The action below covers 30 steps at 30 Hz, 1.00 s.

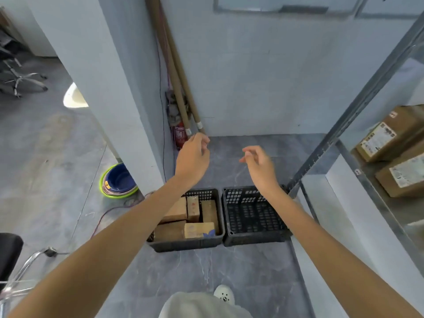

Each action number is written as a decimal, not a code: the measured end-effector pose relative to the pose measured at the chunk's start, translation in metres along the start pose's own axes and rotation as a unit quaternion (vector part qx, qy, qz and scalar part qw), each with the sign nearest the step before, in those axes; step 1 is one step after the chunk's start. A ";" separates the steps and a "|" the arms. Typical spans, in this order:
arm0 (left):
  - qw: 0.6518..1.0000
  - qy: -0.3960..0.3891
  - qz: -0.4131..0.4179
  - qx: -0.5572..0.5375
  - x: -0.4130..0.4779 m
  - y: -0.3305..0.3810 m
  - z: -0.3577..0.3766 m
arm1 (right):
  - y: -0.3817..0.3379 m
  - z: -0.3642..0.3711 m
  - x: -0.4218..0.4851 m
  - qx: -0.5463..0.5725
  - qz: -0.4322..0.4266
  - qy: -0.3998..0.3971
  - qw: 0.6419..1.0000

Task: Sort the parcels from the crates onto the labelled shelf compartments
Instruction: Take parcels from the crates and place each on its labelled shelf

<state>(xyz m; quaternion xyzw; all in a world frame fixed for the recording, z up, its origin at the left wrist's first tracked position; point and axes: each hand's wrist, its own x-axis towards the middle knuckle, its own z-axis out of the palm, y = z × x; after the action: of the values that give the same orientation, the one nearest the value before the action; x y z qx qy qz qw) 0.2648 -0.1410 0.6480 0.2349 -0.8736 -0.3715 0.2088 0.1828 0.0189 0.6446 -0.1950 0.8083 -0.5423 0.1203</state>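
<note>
Bottom centre of the frame, the black slatted plastic crate on the right point(254, 216) sits empty. The matching black crate on the left point(188, 245), just beside it, holds what looks like 5 brown cardboard parcels point(176, 210), partly hidden by a forearm. At the right edge, 2 labelled brown boxes point(385, 136) lie on the grey metal shelf point(321, 154). The left hand point(192, 157) and right hand point(259, 164) hang mid-frame, fingers loosely curled, holding nothing. I judge a full crate remains to sort.
</note>
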 end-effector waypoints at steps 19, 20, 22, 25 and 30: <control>0.917 -0.103 -0.380 0.066 -0.043 -0.354 0.246 | 0.400 0.236 0.094 -0.125 0.404 -0.222 0.878; 0.911 -0.114 -0.389 0.070 -0.048 -0.382 0.267 | 0.431 0.248 0.095 -0.144 0.414 -0.226 0.870; 0.895 -0.142 -0.414 0.078 -0.061 -0.435 0.307 | 0.486 0.266 0.095 -0.175 0.425 -0.242 0.855; 0.869 -0.189 -0.450 0.081 -0.080 -0.497 0.353 | 0.558 0.288 0.093 -0.221 0.429 -0.276 0.831; 0.858 -0.198 -0.470 0.059 -0.096 -0.543 0.404 | 0.623 0.322 0.079 -0.218 0.414 -0.340 0.816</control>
<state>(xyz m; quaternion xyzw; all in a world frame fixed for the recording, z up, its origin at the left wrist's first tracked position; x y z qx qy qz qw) 0.2625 -0.1972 -0.0335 0.5510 -0.7027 -0.4115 -0.1826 0.1282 -0.0744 -0.0525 -0.0351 0.8176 -0.1502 0.5548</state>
